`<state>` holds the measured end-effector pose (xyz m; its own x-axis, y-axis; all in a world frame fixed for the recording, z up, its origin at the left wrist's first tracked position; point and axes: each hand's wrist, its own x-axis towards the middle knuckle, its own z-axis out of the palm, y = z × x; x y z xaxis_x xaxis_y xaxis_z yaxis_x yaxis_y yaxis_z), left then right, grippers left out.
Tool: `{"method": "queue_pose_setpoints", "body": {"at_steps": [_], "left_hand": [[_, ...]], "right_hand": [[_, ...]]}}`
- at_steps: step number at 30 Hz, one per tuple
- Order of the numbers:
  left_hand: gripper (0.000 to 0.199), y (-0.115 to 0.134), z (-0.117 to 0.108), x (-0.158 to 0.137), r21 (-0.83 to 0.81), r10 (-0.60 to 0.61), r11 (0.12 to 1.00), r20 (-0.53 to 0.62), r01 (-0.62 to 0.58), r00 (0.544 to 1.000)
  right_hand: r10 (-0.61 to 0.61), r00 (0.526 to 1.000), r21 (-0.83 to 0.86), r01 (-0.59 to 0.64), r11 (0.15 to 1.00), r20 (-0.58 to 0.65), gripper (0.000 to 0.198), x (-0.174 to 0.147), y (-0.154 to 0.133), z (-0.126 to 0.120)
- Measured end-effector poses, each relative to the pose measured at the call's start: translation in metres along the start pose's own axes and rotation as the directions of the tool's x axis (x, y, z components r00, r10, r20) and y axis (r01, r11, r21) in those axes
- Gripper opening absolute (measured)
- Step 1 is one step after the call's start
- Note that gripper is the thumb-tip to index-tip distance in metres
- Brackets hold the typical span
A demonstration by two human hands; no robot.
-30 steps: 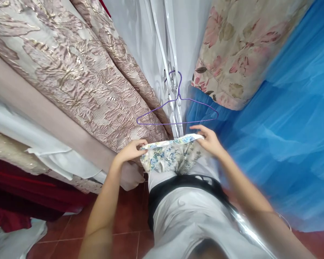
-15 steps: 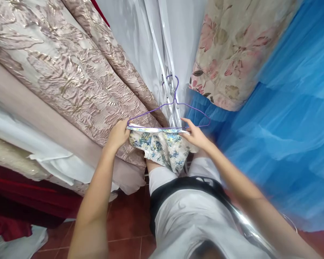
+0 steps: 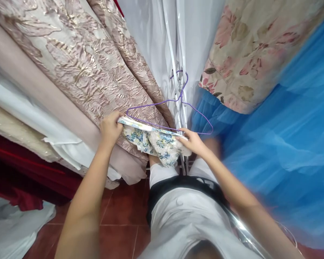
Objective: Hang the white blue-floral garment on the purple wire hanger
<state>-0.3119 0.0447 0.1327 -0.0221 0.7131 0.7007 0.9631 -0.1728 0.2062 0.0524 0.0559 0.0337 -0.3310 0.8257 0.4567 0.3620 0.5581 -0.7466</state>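
A floral garment [image 3: 162, 144], white with blue and yellow flowers, hangs bunched below its straight upper edge; I cannot tell its exact kind. My left hand [image 3: 111, 128] is closed on the left end of that edge. At the other end, my right hand [image 3: 192, 142] pinches the cloth between thumb and fingers. Just beyond the garment is a purple wire hanger [image 3: 194, 107], its hook up among white hanging straps [image 3: 181, 43]. The hanger's lower bar runs close along the cloth's upper edge near my right fingers; whether it passes through the cloth is unclear.
Pink-gold brocade fabric [image 3: 78, 61] hangs on the left, with white, cream and dark red cloth [image 3: 29, 172] beyond it. On the right hang a pink-flowered beige cloth [image 3: 248, 57] and blue tulle [image 3: 291, 144]. Red floor tiles [image 3: 118, 212] lie below, left of my body.
The garment's left end has moved left and up with my left hand, so its upper edge now slopes down to the right. The hanger has tilted the same way. The view has shifted slightly.
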Motion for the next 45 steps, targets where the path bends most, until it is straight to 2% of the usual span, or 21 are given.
{"method": "queue_pose_setpoints", "body": {"at_steps": [5, 8, 13, 17, 19, 24, 28, 32, 35, 38, 41, 43, 45], "left_hand": [[0.032, 0.017, -0.003, 0.031, -0.167, 0.036, 0.984, -0.101, -0.053, 0.994], [0.028, 0.021, -0.005, 0.031, -0.274, 0.036, 0.959, -0.139, -0.074, 0.99], [0.022, 0.011, -0.006, 0.015, -0.456, -0.108, 0.889, -0.138, 0.034, 0.984], [0.019, 0.016, -0.002, 0.028, -0.632, -0.253, 0.766, -0.132, 0.115, 0.958], [0.021, 0.02, 0.004, 0.042, -0.635, -0.241, 0.766, -0.136, 0.103, 0.961], [0.032, 0.032, 0.02, 0.066, -0.526, -0.204, 0.843, -0.122, 0.111, 0.971], [0.029, 0.062, 0.025, 0.061, -0.433, -0.033, 0.9, -0.166, -0.043, 0.986], [0.03, 0.083, 0.026, 0.058, -0.391, 0.018, 0.917, -0.163, -0.082, 0.986], [0.029, 0.069, 0.031, 0.064, -0.394, 0.011, 0.916, -0.173, -0.08, 0.985], [0.029, 0.039, 0.039, 0.071, -0.387, 0.017, 0.918, -0.185, -0.089, 0.983], [0.029, 0.011, 0.05, 0.071, -0.354, 0.032, 0.932, -0.14, -0.08, 0.99], [0.029, 0.001, 0.056, 0.068, -0.349, 0.013, 0.936, -0.11, -0.051, 0.994], [0.029, 0.002, 0.06, 0.064, -0.392, -0.03, 0.92, -0.102, -0.013, 0.994]], "right_hand": [[0.026, 1.0, 0.001, -0.026, 1.0, 0.004, 0.047, -0.006, -0.013, 0.003], [0.03, 0.999, 0.022, -0.031, 0.999, 0.018, 0.049, -0.007, -0.02, 0.002], [0.073, 0.997, 0.067, -0.075, 0.995, 0.033, 0.053, -0.007, -0.025, 0.006], [0.063, 0.997, 0.071, -0.065, 0.995, 0.034, 0.051, -0.009, -0.028, 0.008], [0.035, 0.999, 0.078, -0.037, 0.996, 0.025, 0.047, -0.01, -0.028, 0.007], [0.027, 0.999, 0.061, -0.028, 0.998, 0.02, 0.043, -0.012, -0.025, 0.005], [0.041, 0.999, -0.021, -0.04, 0.999, 0.009, 0.039, -0.012, -0.019, 0.006], [0.023, 1.0, -0.059, -0.022, 0.998, 0.012, 0.04, -0.011, -0.018, 0.007], [0.019, 1.0, -0.072, -0.019, 0.997, 0.004, 0.041, -0.012, -0.019, 0.002], [0.028, 1.0, -0.107, -0.027, 0.994, 0.004, 0.043, -0.014, -0.02, -0.008], [0.043, 0.999, -0.119, -0.047, 0.992, -0.033, 0.034, -0.018, -0.017, -0.02], [0.075, 0.995, -0.127, -0.083, 0.988, -0.064, 0.028, -0.022, -0.014, -0.029], [0.105, 0.993, -0.088, -0.109, 0.99, -0.054, 0.026, -0.026, -0.01, -0.035]]}}
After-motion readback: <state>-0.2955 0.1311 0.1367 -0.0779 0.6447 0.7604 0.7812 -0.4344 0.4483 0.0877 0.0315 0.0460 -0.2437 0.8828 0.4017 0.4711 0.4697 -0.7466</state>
